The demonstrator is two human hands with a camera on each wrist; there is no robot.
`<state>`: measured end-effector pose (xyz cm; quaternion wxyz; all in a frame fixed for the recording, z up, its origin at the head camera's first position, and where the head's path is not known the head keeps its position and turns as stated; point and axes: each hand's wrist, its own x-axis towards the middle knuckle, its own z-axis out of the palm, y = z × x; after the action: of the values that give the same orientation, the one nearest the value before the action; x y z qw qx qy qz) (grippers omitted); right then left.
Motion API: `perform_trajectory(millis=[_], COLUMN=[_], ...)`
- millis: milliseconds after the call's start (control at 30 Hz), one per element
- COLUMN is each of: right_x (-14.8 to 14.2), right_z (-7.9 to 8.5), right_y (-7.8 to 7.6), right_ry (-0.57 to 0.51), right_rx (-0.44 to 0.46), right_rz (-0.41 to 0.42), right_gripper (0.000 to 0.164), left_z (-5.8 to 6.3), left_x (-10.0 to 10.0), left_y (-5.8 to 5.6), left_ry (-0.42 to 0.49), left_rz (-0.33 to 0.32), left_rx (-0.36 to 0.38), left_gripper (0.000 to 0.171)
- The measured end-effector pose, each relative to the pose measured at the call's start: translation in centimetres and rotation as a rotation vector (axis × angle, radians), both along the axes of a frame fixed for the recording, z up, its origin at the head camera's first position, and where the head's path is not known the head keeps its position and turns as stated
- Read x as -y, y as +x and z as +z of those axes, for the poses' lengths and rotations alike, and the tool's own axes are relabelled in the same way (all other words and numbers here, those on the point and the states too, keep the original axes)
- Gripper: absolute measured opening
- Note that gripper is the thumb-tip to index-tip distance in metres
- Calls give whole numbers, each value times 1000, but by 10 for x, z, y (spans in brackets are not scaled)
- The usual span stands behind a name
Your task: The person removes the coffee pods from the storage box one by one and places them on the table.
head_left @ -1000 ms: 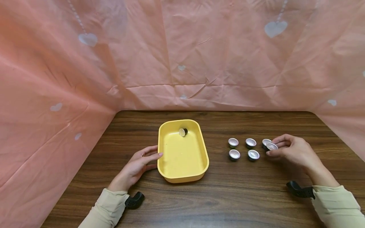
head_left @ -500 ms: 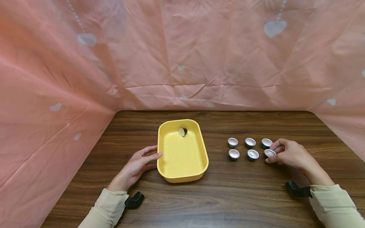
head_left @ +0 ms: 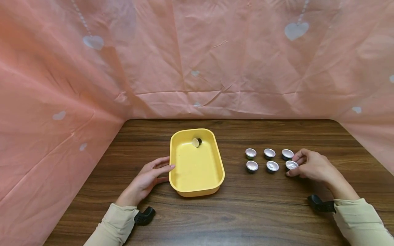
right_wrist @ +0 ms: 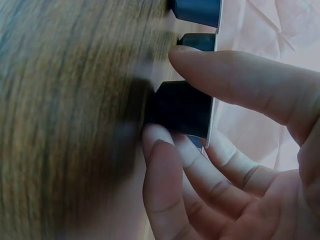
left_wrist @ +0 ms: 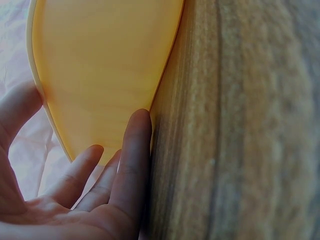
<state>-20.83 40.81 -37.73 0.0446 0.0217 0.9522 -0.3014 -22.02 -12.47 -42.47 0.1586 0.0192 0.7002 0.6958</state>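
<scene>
At the right end of the front row, my right hand [head_left: 312, 165] holds a coffee capsule [head_left: 291, 165] between thumb and fingers. Its foil lid faces up; in the right wrist view its dark body [right_wrist: 182, 107] stands upright, base right at the wood. Just behind it is another capsule [head_left: 287, 154], close to my fingers. On the left, my left hand [head_left: 147, 179] grips the side of a yellow tray [head_left: 197, 193], thumb over the rim. Fingertips [left_wrist: 137, 122] lie against the tray's outer wall in the left wrist view. Inside the tray one dark capsule [head_left: 197, 142] lies on its side.
More foil-topped capsules stand beside the held one in two neat rows: one capsule [head_left: 272, 166] and another [head_left: 252, 166] in front, others [head_left: 269, 153] behind. The brown wooden table [head_left: 246, 212] ends at a pink cloth backdrop [head_left: 261, 68].
The right hand has brought its capsule down and slightly left, from overlapping the back right capsule to the front row's end. The left hand and tray have stayed put.
</scene>
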Motion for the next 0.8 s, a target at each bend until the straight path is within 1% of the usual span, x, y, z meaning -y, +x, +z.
perform_trajectory(millis=[333,433,533,633,700,800], right_x=[-3,-5,-9,-13,-16,-18], right_z=[4,8,13,18,21,25], right_y=[2,4,6,9,11,14], right_ry=[-7,-16,-4,29,52,58], right_rx=[21,32,44,13,-37,-109], right_rz=[24,24,17,-1,-20,-61], right_gripper=[64,65,66,68,67,65], left_z=[0,0,0,0,0,0], left_x=[1,0,0,0,0,1], left_y=[1,1,1,1,1,0], left_ry=[5,7,4,4,7,9], left_rz=[-8,-9,-8,-11,-11,-10], left_rx=[-3,-3,-4,-3,-3,-3], left_gripper=[64,64,64,64,64,64])
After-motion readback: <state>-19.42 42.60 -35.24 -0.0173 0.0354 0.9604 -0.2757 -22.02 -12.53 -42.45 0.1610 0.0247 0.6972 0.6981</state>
